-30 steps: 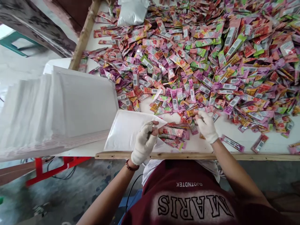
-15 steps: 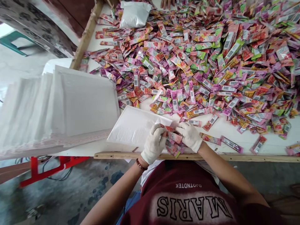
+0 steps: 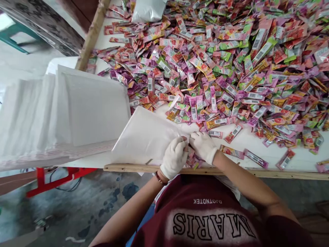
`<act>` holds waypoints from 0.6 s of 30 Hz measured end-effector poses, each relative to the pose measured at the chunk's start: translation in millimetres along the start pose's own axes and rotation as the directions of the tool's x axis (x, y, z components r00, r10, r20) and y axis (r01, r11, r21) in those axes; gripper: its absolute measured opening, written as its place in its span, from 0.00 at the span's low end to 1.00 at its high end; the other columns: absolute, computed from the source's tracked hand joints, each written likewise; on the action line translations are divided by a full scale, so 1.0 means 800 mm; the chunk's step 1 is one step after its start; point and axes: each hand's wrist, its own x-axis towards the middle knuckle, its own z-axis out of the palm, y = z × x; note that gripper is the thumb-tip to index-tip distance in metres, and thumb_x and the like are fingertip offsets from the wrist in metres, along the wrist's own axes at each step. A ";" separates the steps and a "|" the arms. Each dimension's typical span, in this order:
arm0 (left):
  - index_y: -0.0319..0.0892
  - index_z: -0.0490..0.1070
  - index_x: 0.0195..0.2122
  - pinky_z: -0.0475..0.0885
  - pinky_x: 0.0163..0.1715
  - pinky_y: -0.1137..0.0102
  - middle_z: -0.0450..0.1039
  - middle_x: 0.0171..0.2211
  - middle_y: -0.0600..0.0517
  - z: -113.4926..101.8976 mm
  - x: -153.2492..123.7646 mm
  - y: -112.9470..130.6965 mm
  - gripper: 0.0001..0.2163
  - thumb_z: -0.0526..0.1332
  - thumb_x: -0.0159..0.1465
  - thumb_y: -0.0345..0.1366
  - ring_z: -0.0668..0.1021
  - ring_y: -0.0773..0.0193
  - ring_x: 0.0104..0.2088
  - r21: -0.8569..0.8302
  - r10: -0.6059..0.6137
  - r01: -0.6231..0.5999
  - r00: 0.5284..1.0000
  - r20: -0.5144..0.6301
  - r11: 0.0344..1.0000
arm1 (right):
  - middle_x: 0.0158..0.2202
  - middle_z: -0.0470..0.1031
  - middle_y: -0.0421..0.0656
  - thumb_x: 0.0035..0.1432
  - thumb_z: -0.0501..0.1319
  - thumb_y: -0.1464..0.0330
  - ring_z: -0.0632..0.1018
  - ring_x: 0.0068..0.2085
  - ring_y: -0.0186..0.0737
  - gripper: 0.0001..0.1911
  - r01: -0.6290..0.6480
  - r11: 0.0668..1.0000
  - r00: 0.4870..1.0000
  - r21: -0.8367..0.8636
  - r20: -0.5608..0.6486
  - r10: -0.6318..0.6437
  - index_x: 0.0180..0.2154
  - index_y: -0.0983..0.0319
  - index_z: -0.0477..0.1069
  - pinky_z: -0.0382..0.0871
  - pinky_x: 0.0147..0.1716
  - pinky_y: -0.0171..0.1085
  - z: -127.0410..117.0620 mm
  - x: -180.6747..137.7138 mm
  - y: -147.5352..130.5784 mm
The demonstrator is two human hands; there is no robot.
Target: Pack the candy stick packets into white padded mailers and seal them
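Observation:
A white padded mailer envelope (image 3: pixel 144 137) lies flat at the table's front edge, its mouth toward my hands. My left hand (image 3: pixel 174 157), in a white glove, is closed on the mouth end of this envelope. My right hand (image 3: pixel 203 147), also gloved, has its fingers curled at the mouth, against several colourful stick packets (image 3: pixel 192 158). These packets show between my two hands, partly hidden by the envelope and the gloves. My right fingertips are partly hidden.
A stack of white padded mailers (image 3: pixel 95 109) stands on the left. A big heap of stick packets (image 3: pixel 205 68) spreads over the table, with a filled silvery-white bag (image 3: pixel 149 10) at the back. A wooden strip (image 3: pixel 133 168) edges the front. Loose packets (image 3: pixel 255 158) lie to the right.
The packets between my hands have gone further into the envelope's mouth, and fewer show. The envelope looks fuller and has shifted slightly left. My hands have come closer together.

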 end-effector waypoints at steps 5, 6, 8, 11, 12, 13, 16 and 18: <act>0.43 0.66 0.44 0.74 0.46 0.58 0.72 0.47 0.42 -0.001 -0.009 -0.013 0.07 0.55 0.66 0.29 0.76 0.54 0.46 0.165 -0.030 0.012 0.994 0.108 0.986 | 0.44 0.78 0.48 0.64 0.55 0.71 0.77 0.44 0.42 0.13 0.039 0.870 0.988 0.491 -0.152 0.041 0.45 0.64 0.76 0.70 0.46 0.39 -0.002 0.016 0.006; 0.43 0.66 0.43 0.74 0.46 0.58 0.72 0.47 0.43 -0.004 -0.009 -0.018 0.06 0.55 0.66 0.29 0.76 0.55 0.46 0.142 -0.070 0.055 0.992 0.104 0.988 | 0.46 0.78 0.46 0.66 0.54 0.69 0.77 0.46 0.41 0.15 0.075 0.806 0.973 0.587 -0.219 0.070 0.49 0.62 0.75 0.70 0.48 0.38 -0.002 0.010 0.016; 0.44 0.65 0.39 0.74 0.48 0.60 0.72 0.47 0.44 -0.011 -0.007 -0.026 0.02 0.55 0.67 0.30 0.76 0.57 0.47 0.032 -0.140 0.138 0.987 0.081 0.990 | 0.50 0.77 0.46 0.67 0.53 0.67 0.77 0.49 0.41 0.17 0.072 0.743 0.929 0.666 -0.316 0.193 0.54 0.62 0.72 0.70 0.51 0.39 0.000 -0.009 0.040; 0.44 0.62 0.34 0.73 0.50 0.61 0.72 0.47 0.45 -0.017 -0.005 -0.031 0.04 0.55 0.68 0.31 0.76 0.59 0.47 -0.111 -0.208 0.213 0.977 0.055 0.971 | 0.46 0.78 0.49 0.65 0.54 0.70 0.77 0.47 0.45 0.15 -0.140 0.828 0.900 0.544 -0.278 0.335 0.49 0.62 0.75 0.70 0.49 0.42 0.007 -0.043 0.071; 0.44 0.62 0.34 0.73 0.50 0.61 0.72 0.47 0.44 -0.016 -0.005 -0.031 0.04 0.55 0.68 0.31 0.76 0.59 0.48 -0.124 -0.210 0.215 0.976 0.056 0.969 | 0.44 0.78 0.49 0.64 0.54 0.71 0.77 0.45 0.46 0.14 -0.209 0.860 0.915 0.465 -0.218 0.340 0.47 0.62 0.76 0.70 0.47 0.43 0.011 -0.052 0.074; 0.44 0.62 0.35 0.73 0.50 0.61 0.72 0.47 0.44 -0.015 -0.005 -0.031 0.04 0.55 0.67 0.31 0.76 0.59 0.48 -0.123 -0.201 0.207 0.978 0.058 0.971 | 0.42 0.78 0.49 0.63 0.55 0.71 0.77 0.43 0.47 0.13 -0.255 0.883 0.930 0.395 -0.152 0.336 0.45 0.62 0.76 0.70 0.46 0.43 0.015 -0.058 0.073; 0.44 0.64 0.38 0.73 0.50 0.60 0.71 0.48 0.43 -0.007 -0.011 -0.028 0.02 0.55 0.67 0.29 0.75 0.58 0.49 -0.067 -0.132 0.136 0.989 0.066 0.988 | 0.41 0.77 0.48 0.62 0.56 0.71 0.77 0.41 0.45 0.13 -0.297 0.870 0.935 0.393 -0.067 0.349 0.47 0.62 0.74 0.70 0.43 0.41 0.030 -0.059 0.044; 0.44 0.64 0.41 0.74 0.49 0.59 0.71 0.49 0.42 -0.002 -0.017 -0.026 0.05 0.54 0.67 0.28 0.75 0.56 0.49 0.005 -0.066 0.065 0.995 0.078 0.998 | 0.43 0.76 0.49 0.62 0.54 0.73 0.76 0.43 0.44 0.15 -0.269 0.825 0.922 0.497 -0.115 0.370 0.49 0.64 0.72 0.70 0.45 0.40 0.038 -0.050 0.014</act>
